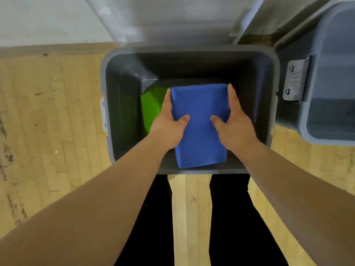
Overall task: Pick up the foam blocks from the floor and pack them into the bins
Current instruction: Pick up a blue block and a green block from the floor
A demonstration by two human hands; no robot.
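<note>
both hands hold blue block over bin, green block beside.

Only a sliver of the green block shows by the dark bin's left wall. The rest lies behind the left hand and the blue block, which also covers the bin floor. The second bin is cut off by the right edge, the print on its grey plate is too small to read, and the pale surface beyond is blurred.
</note>
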